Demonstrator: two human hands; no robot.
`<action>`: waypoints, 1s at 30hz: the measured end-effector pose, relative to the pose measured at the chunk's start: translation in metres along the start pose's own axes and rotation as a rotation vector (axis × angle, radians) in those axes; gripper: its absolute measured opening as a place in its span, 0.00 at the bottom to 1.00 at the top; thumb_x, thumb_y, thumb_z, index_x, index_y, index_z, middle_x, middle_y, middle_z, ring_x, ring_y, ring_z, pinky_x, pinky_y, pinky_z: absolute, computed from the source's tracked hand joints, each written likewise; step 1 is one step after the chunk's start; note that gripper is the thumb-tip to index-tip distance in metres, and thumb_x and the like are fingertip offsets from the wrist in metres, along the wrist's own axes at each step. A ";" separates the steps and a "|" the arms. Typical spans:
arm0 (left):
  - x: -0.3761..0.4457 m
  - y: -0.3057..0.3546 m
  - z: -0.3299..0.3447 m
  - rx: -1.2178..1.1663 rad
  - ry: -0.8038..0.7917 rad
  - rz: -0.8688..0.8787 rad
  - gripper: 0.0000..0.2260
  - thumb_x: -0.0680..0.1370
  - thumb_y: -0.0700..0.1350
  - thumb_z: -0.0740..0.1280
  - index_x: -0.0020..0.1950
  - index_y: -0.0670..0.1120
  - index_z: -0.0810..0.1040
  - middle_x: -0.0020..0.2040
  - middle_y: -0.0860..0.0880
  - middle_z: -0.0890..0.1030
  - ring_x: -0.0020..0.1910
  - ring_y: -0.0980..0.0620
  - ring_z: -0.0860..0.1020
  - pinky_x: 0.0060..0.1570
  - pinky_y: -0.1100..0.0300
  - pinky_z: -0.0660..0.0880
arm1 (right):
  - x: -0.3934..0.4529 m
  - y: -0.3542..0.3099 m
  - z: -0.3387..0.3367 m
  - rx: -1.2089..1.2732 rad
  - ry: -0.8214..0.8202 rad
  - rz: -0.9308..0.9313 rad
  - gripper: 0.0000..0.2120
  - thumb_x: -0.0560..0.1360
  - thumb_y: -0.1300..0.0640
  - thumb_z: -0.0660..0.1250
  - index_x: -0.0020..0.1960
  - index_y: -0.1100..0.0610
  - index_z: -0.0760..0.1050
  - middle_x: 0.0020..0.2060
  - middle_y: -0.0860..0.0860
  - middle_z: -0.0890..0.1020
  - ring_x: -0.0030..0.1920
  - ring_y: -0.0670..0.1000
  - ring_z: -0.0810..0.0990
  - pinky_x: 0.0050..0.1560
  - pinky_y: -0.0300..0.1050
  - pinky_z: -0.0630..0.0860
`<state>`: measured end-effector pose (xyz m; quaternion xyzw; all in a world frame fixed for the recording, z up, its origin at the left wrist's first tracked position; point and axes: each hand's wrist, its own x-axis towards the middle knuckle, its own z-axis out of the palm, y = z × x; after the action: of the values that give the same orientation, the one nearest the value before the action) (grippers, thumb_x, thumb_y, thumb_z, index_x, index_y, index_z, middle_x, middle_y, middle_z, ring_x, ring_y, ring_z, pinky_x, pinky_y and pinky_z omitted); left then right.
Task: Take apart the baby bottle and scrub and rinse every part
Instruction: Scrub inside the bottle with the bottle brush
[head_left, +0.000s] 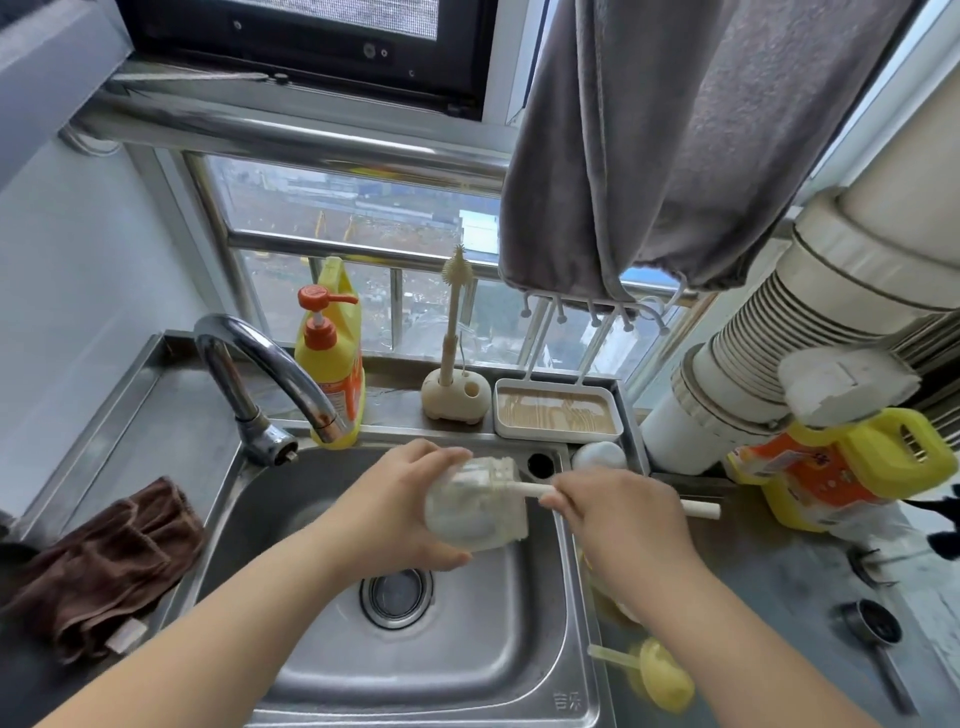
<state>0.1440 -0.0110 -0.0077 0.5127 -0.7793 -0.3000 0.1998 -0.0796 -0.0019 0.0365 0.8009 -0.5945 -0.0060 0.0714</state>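
Over the steel sink (467, 660), my left hand (395, 509) grips the clear baby bottle body (475, 506), which lies on its side with its mouth toward the right. My right hand (618, 514) holds the cream handle of a bottle brush (701, 508), whose head is inside the bottle. On the counter right of the sink lies a yellow bottle part with a straw (660, 675). More pale parts sit half hidden under my right forearm. A white rounded piece (597, 456) rests beside the sink's back right corner.
The tap (270, 364) arches over the sink's back left, not running. A yellow soap pump bottle (330, 353), a small brush in a stand (454, 374) and a drying tray (558, 413) line the sill. A brown cloth (104, 561) lies left; a yellow jug (841, 467) stands right.
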 end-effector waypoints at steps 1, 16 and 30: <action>0.000 0.003 0.003 0.004 -0.022 0.012 0.44 0.57 0.60 0.74 0.71 0.54 0.67 0.58 0.59 0.68 0.59 0.60 0.68 0.61 0.68 0.65 | 0.002 -0.005 -0.001 -0.027 0.032 -0.027 0.11 0.72 0.42 0.69 0.38 0.49 0.76 0.33 0.48 0.78 0.34 0.51 0.79 0.26 0.41 0.53; -0.015 0.007 0.009 0.072 -0.076 0.017 0.41 0.70 0.67 0.60 0.77 0.52 0.49 0.66 0.56 0.56 0.69 0.58 0.56 0.69 0.70 0.55 | -0.015 0.007 -0.006 0.207 -0.108 -0.015 0.18 0.78 0.37 0.51 0.53 0.44 0.74 0.47 0.43 0.81 0.49 0.47 0.78 0.41 0.44 0.67; 0.002 0.028 -0.006 0.065 -0.143 0.033 0.42 0.61 0.55 0.78 0.71 0.56 0.64 0.63 0.59 0.70 0.62 0.59 0.68 0.63 0.63 0.67 | -0.006 0.022 -0.008 0.016 0.171 -0.089 0.17 0.73 0.42 0.57 0.32 0.48 0.76 0.24 0.46 0.74 0.25 0.49 0.73 0.24 0.40 0.62</action>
<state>0.1278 -0.0059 0.0156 0.4832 -0.8091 -0.3073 0.1317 -0.1013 -0.0015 0.0462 0.8245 -0.5503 0.0640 0.1150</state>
